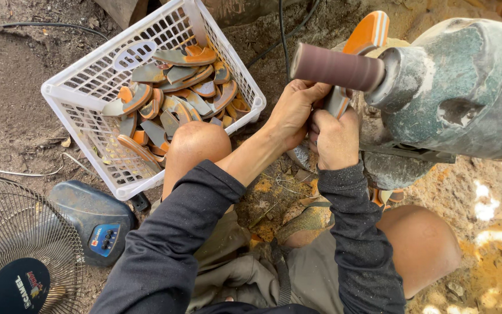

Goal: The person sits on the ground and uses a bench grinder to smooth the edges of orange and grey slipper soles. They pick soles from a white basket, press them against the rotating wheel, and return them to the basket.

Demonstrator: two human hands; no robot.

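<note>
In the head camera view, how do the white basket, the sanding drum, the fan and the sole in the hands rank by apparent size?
1. White basket, largest.
2. Fan, partly cut off and nearer the camera, so its rank is unsure.
3. Sole, partly hidden by both hands.
4. Sanding drum; close to the sole.

1 view only, from a camera worn on the person's head. it faces steeply down over the chest and bent knees to the dirt ground [18, 110]. it sits close: both hands fill the upper middle of the frame. a white basket [91, 87] lies upper left, a fan [18, 256] at the lower left edge, a grinding machine [466, 87] upper right. no 2nd view shares the scene.
</note>
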